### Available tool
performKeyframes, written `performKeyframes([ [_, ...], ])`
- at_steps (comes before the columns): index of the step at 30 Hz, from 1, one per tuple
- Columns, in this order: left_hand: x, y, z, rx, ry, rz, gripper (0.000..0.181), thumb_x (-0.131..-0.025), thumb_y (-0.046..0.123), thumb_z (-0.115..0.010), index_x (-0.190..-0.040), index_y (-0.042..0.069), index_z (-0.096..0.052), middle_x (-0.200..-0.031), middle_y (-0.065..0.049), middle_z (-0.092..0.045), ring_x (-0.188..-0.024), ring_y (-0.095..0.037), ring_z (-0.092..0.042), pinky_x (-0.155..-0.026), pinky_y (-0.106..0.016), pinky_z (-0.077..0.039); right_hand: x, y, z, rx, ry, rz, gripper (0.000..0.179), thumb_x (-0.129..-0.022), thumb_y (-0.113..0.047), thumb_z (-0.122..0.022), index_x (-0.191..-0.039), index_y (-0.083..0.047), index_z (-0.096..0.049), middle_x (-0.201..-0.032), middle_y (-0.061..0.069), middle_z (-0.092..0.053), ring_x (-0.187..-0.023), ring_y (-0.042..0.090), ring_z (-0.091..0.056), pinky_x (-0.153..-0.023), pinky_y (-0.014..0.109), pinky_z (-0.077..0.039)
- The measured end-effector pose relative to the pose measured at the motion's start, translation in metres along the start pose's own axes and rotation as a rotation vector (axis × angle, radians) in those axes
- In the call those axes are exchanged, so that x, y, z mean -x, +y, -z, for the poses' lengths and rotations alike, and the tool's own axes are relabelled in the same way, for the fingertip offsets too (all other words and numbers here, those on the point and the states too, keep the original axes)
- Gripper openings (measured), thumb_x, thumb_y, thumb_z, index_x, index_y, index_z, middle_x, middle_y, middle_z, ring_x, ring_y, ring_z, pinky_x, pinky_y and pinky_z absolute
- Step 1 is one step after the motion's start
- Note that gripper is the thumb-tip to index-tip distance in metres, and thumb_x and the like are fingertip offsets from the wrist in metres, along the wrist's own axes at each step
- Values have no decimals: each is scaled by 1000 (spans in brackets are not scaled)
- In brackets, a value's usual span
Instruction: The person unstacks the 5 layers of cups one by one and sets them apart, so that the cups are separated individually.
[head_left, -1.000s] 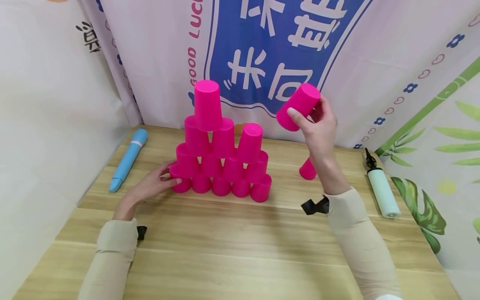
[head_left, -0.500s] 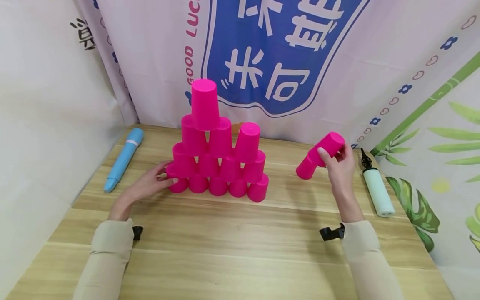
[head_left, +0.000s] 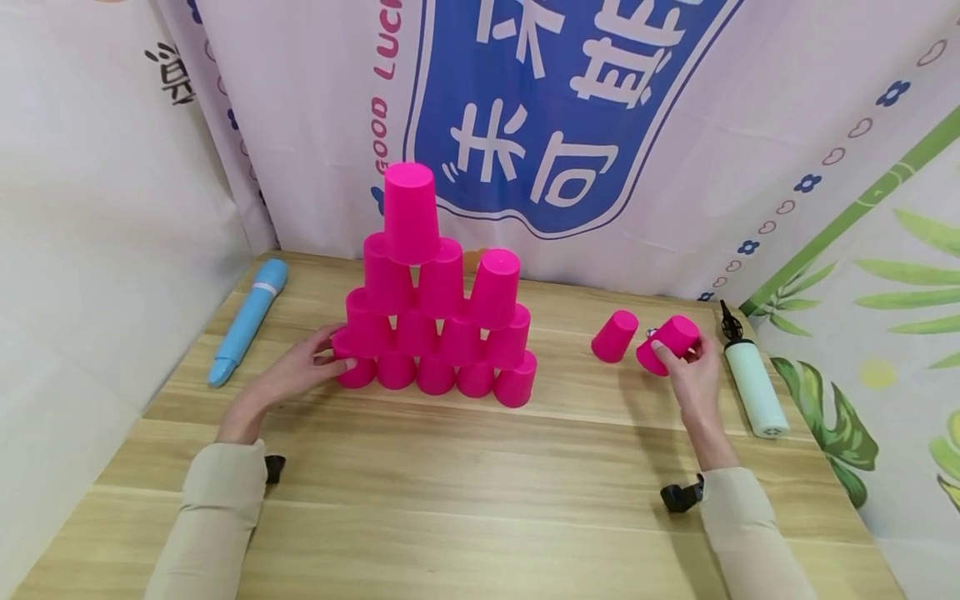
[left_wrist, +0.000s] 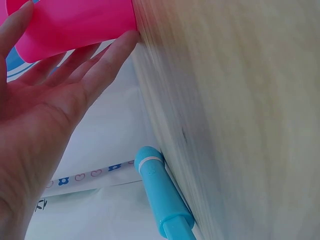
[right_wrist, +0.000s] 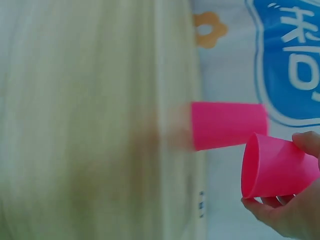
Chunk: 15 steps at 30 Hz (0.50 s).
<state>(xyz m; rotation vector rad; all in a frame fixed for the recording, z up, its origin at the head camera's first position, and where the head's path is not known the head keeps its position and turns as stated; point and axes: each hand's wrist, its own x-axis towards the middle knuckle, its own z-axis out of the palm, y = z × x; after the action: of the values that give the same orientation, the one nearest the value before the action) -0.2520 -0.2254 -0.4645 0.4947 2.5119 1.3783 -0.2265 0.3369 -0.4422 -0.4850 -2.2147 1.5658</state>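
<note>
Several pink plastic cups [head_left: 435, 333], all upside down, make a stepped pyramid on the table. One cup [head_left: 411, 212] tops it, left of middle. My left hand [head_left: 296, 367] holds the bottom-left cup [left_wrist: 80, 25] at the pyramid's end, thumb in front and fingers along its far side. On the right, my right hand [head_left: 697, 383] grips another pink cup [head_left: 670, 342] between thumb and fingers, tilted with its mouth down and to the left. Left of it, a single pink cup [right_wrist: 227, 125] stands upside down on the table.
A light blue tube-shaped tool [head_left: 251, 321] lies at the table's left edge. A mint-green hand pump [head_left: 757, 387] with a black nozzle lies at the right edge, near my right hand. A printed curtain [head_left: 322, 125] hangs behind the wooden table [head_left: 465, 500].
My right hand has carried its cup down and to the right, from above the lone cup to low beside it. My left hand and the pyramid have stayed put.
</note>
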Motion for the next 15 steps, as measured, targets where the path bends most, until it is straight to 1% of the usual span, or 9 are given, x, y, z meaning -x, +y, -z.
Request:
performKeyframes([
  [4, 1, 1, 1, -12, 3, -17, 73, -95, 32, -61, -151, 4, -23, -149, -23, -34, -130, -48, -38, -102, -59, -39, -9, 13, -3, 86, -40, -22, 72, -88, -26, -72, -144, -5, -33, -134, 14, -50, -116, 21, -51, -94, 26, -48],
  [8, 2, 2, 1, -22, 8, -27, 71, -95, 31, -61, -150, 2, -25, -148, -23, -34, -130, -48, -38, -102, -59, -39, -17, 24, -5, 127, -50, -16, 72, -88, -22, -71, -144, -2, -31, -136, 18, -49, -121, 27, -50, -101, 37, -45],
  [11, 3, 2, 0, -29, 6, -28, 71, -96, 31, -60, -150, 1, -25, -148, -23, -34, -130, -48, -39, -103, -58, -39, -21, 30, -6, 156, -56, -15, 72, -88, -19, -71, -144, 0, -30, -136, 20, -48, -122, 29, -49, -102, 40, -44],
  [15, 3, 1, -2, -18, 4, -35, 70, -96, 30, -60, -150, 1, -26, -148, -23, -34, -131, -47, -38, -103, -58, -38, -24, 33, -6, 198, -70, -5, 72, -87, -17, -71, -144, 1, -30, -136, 22, -47, -120, 31, -50, -100, 40, -45],
])
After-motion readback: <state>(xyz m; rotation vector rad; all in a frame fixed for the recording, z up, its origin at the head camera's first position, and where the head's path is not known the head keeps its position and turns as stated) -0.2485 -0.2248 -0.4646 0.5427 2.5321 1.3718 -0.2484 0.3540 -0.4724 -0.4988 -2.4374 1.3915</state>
